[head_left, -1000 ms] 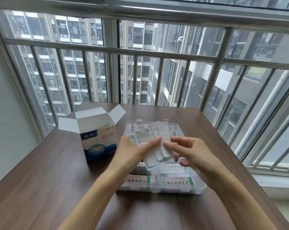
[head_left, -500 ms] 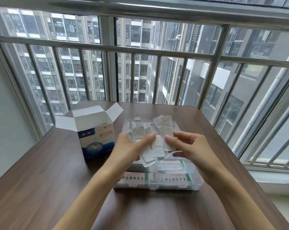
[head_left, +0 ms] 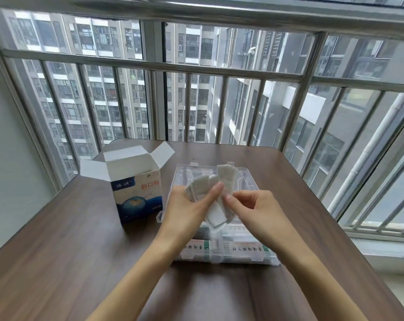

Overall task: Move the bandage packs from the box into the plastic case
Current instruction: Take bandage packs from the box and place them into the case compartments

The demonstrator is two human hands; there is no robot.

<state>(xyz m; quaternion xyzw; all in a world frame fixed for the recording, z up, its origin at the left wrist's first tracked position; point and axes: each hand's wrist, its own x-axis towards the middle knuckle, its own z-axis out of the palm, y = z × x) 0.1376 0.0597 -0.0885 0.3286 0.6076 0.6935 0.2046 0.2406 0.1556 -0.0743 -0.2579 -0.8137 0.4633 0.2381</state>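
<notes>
Over the open plastic case [head_left: 247, 179], my left hand [head_left: 187, 212] grips the fanned bandage packs [head_left: 216, 212], long axis pointing away from me, right hand [head_left: 254, 209] pinching one strip, case directly below, box [head_left: 136, 193] off to the left.

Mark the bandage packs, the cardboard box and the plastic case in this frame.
bandage packs [head_left: 216, 213], head view, on the lower white wrappers held between both hands.
cardboard box [head_left: 138, 200], head view, on its printed front face.
plastic case [head_left: 247, 181], head view, on its clear open lid.
</notes>
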